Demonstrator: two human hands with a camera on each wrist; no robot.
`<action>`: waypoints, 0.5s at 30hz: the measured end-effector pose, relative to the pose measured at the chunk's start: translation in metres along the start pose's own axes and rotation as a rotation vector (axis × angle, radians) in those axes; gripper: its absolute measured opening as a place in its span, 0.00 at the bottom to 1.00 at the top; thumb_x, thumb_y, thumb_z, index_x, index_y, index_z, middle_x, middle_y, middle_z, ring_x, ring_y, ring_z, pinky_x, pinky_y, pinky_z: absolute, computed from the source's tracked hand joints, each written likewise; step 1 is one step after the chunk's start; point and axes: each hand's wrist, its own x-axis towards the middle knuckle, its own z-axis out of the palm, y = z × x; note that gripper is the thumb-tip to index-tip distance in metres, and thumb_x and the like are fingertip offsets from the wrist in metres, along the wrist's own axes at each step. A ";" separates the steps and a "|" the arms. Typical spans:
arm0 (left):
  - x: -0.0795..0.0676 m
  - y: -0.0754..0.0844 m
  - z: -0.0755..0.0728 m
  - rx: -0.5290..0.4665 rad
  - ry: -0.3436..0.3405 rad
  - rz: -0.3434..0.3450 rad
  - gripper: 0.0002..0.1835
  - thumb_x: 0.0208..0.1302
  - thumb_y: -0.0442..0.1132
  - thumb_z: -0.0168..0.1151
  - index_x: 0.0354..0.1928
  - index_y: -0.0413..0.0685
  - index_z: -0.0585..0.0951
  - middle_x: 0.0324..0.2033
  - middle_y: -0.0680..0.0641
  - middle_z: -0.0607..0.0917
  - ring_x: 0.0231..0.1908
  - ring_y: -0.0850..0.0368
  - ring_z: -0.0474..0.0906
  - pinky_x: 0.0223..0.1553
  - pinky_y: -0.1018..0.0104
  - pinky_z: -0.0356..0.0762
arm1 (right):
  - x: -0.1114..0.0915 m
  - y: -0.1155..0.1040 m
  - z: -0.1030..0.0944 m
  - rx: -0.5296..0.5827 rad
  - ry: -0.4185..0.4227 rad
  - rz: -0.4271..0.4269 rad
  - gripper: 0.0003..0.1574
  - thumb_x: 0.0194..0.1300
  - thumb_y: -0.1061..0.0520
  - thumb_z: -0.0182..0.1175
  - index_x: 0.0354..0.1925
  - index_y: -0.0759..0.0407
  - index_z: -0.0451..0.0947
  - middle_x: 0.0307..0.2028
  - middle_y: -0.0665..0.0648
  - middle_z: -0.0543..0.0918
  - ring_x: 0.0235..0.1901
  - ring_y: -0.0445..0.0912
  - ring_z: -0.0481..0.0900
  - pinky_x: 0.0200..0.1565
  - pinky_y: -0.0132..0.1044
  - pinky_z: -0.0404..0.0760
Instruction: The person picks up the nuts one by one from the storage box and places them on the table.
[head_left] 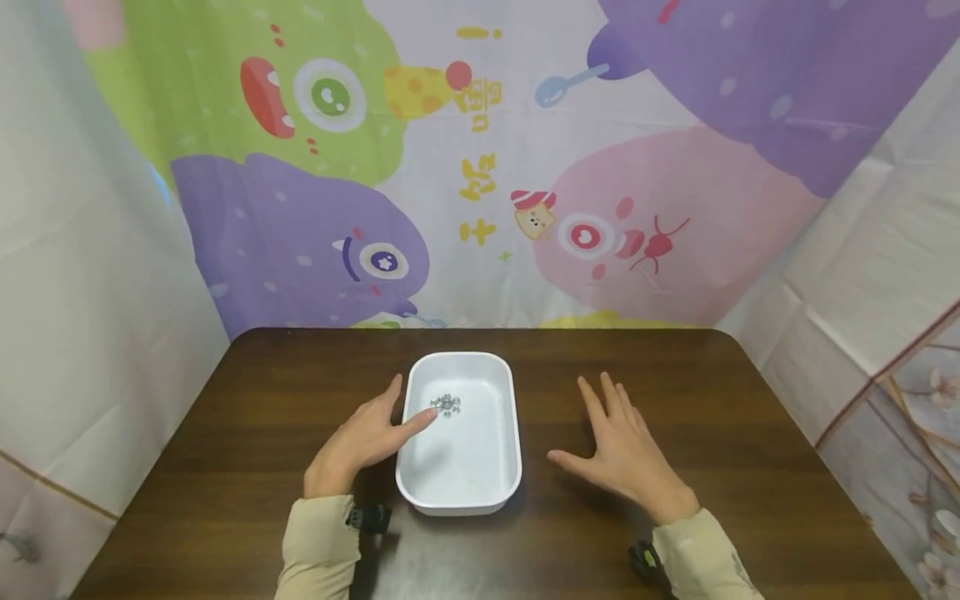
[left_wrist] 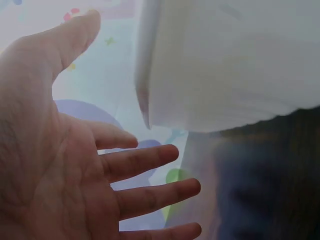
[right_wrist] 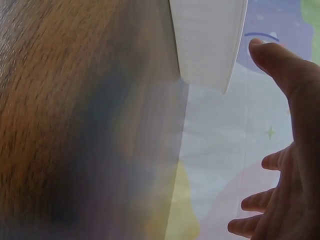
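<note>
A white rectangular tray (head_left: 468,467) with rounded corners stands on the brown table. Inside it, toward its back left, lies a small cluster of shiny clear or silvery pieces (head_left: 447,405), too small to name by kind. My left hand (head_left: 371,432) is at the tray's left side, its thumb reaching over the rim in the head view; in the left wrist view its fingers (left_wrist: 150,200) are spread beside the tray wall (left_wrist: 225,65). To the right of the tray, my right hand (head_left: 624,450) hovers with fingers extended and nothing in it. The right wrist view shows its thumb (right_wrist: 280,57) pointing toward the tray (right_wrist: 207,45).
The dark wooden table (head_left: 300,367) reaches back to a cartoon-printed curtain (head_left: 480,283). Pale cloth hangs on the left (head_left: 97,292) and right sides. Each wrist wears a small dark camera, one (head_left: 370,518) beside the left sleeve.
</note>
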 end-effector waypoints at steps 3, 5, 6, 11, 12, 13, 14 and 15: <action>-0.001 -0.004 0.000 0.000 -0.004 -0.015 0.57 0.67 0.75 0.50 0.81 0.41 0.49 0.78 0.36 0.60 0.75 0.36 0.61 0.71 0.38 0.61 | 0.001 -0.001 0.001 0.000 -0.006 -0.004 0.76 0.52 0.15 0.61 0.82 0.55 0.48 0.78 0.74 0.51 0.76 0.74 0.52 0.67 0.72 0.62; -0.001 -0.008 0.000 0.003 -0.009 -0.021 0.54 0.69 0.73 0.50 0.81 0.42 0.50 0.78 0.37 0.60 0.75 0.37 0.61 0.71 0.38 0.61 | 0.002 0.000 0.001 -0.003 -0.007 -0.006 0.76 0.53 0.15 0.61 0.82 0.54 0.47 0.78 0.74 0.51 0.76 0.74 0.53 0.67 0.71 0.63; -0.002 -0.009 0.000 0.001 -0.011 -0.024 0.52 0.70 0.71 0.50 0.81 0.42 0.51 0.77 0.37 0.61 0.75 0.37 0.62 0.71 0.38 0.62 | 0.002 0.000 0.001 -0.002 -0.008 -0.006 0.76 0.53 0.15 0.61 0.82 0.54 0.47 0.78 0.74 0.51 0.76 0.74 0.53 0.67 0.71 0.63; -0.003 -0.016 0.003 0.002 0.003 -0.009 0.45 0.73 0.62 0.53 0.80 0.41 0.56 0.69 0.35 0.74 0.70 0.39 0.71 0.69 0.41 0.66 | 0.002 0.000 0.002 0.006 -0.019 -0.004 0.76 0.53 0.15 0.61 0.82 0.55 0.47 0.78 0.74 0.51 0.75 0.74 0.54 0.68 0.70 0.63; -0.003 -0.016 0.004 0.000 0.007 -0.001 0.44 0.74 0.61 0.53 0.80 0.40 0.57 0.68 0.35 0.77 0.69 0.39 0.73 0.68 0.42 0.67 | 0.001 -0.001 0.002 0.008 -0.021 -0.003 0.76 0.53 0.15 0.62 0.82 0.55 0.47 0.78 0.74 0.51 0.75 0.74 0.55 0.67 0.70 0.64; -0.002 -0.017 0.004 -0.002 0.011 0.007 0.44 0.74 0.60 0.54 0.79 0.39 0.57 0.66 0.35 0.78 0.68 0.40 0.74 0.68 0.43 0.68 | 0.001 -0.001 0.002 0.010 -0.025 -0.001 0.76 0.53 0.15 0.62 0.82 0.55 0.47 0.78 0.74 0.51 0.75 0.74 0.55 0.67 0.70 0.64; -0.002 -0.017 0.005 -0.003 0.016 0.016 0.43 0.73 0.59 0.55 0.79 0.39 0.58 0.65 0.36 0.79 0.67 0.40 0.75 0.68 0.43 0.68 | 0.001 -0.001 0.002 0.012 -0.027 0.002 0.76 0.53 0.16 0.62 0.82 0.55 0.47 0.78 0.74 0.51 0.75 0.74 0.55 0.67 0.70 0.64; -0.002 -0.018 0.006 -0.005 0.016 0.025 0.43 0.73 0.59 0.56 0.78 0.38 0.59 0.64 0.36 0.80 0.66 0.41 0.76 0.68 0.44 0.69 | 0.001 -0.001 0.002 0.015 -0.032 0.006 0.76 0.53 0.16 0.62 0.82 0.55 0.47 0.79 0.74 0.50 0.75 0.74 0.55 0.67 0.70 0.64</action>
